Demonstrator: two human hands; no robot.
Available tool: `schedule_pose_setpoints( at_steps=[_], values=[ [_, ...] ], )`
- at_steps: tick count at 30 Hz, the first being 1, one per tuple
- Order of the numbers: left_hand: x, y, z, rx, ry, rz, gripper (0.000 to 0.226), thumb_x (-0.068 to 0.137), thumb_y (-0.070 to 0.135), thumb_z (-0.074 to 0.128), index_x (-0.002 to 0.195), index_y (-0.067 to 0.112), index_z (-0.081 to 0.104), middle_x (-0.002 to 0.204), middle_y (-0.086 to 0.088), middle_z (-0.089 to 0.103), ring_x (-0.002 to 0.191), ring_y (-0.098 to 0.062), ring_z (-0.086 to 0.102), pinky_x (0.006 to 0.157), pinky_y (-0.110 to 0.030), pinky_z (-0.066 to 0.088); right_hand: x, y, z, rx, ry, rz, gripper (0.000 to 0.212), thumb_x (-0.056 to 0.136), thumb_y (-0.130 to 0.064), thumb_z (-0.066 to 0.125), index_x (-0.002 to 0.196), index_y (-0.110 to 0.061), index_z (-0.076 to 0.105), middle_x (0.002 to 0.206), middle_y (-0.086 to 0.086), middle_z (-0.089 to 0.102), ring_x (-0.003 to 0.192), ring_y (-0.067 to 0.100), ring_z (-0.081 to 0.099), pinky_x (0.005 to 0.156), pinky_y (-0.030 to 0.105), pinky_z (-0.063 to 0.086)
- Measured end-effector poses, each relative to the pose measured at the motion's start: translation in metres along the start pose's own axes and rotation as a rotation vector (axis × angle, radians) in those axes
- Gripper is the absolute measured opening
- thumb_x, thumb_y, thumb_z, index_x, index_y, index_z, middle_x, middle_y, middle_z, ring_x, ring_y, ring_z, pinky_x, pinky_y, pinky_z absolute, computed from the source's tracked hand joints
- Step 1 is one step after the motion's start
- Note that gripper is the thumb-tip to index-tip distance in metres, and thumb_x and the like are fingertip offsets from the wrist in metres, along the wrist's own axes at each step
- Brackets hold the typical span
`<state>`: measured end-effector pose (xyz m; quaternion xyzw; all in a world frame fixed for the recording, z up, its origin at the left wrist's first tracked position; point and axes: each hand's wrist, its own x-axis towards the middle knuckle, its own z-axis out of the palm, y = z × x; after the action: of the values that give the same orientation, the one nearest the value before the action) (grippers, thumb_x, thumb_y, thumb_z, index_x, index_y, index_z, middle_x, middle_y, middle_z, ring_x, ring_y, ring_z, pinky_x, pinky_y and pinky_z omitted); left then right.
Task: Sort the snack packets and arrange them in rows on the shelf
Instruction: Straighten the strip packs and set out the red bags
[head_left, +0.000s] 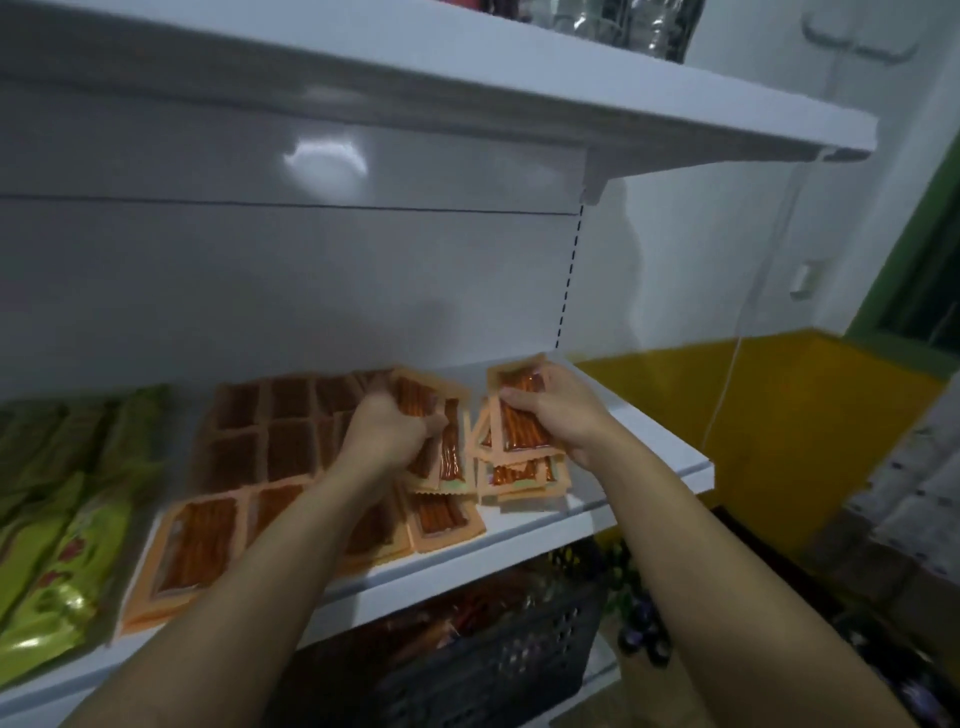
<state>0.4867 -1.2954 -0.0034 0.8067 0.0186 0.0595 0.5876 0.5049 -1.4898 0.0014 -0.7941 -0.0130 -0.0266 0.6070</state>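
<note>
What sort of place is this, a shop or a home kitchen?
Most likely a small shop: white slotted retail shelving, many identical orange snack packets laid in rows beside green packets, and a dark plastic crate of stock underneath.

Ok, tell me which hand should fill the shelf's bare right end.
Right, likely: the right hand holds a packet nearest that end; the left hand grips packets farther in.

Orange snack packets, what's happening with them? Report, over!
Left hand grips orange packets. Right hand holds another stack. Rows partly laid on white shelf; loose pile beneath right hand. Nothing in the way.
</note>
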Motion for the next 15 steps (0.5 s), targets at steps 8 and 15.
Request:
schedule_pose_setpoints(
  at_steps=[8, 15],
  values=[
    [0.014, -0.010, 0.022, 0.008, 0.064, -0.079, 0.039, 0.084, 0.011, 0.075, 0.114, 0.021, 0.053, 0.107, -0.001, 0.065, 0.100, -0.020, 0.063, 0.091, -0.033, 0.050, 0.069, 0.029, -0.009, -0.296, -0.182, -0.043, 0.015, 0.086, -0.019, 0.072, 0.100, -0.015, 0.071, 0.098, 0.005, 0.075, 0.084, 0.017, 0.071, 0.075, 0.029, 0.056],
    [0.015, -0.005, 0.042, 0.083, 0.200, -0.133, 0.034, 0.085, 0.016, 0.075, 0.107, 0.027, 0.052, 0.088, 0.013, 0.059, 0.076, -0.001, 0.056, 0.056, -0.018, 0.042, 0.084, 0.056, -0.008, -0.790, -0.095, -0.264, 0.043, 0.083, -0.053, 0.067, 0.117, -0.027, 0.067, 0.153, 0.012, 0.034, 0.144, 0.031, 0.021, 0.111, 0.042, 0.026]
  ],
)
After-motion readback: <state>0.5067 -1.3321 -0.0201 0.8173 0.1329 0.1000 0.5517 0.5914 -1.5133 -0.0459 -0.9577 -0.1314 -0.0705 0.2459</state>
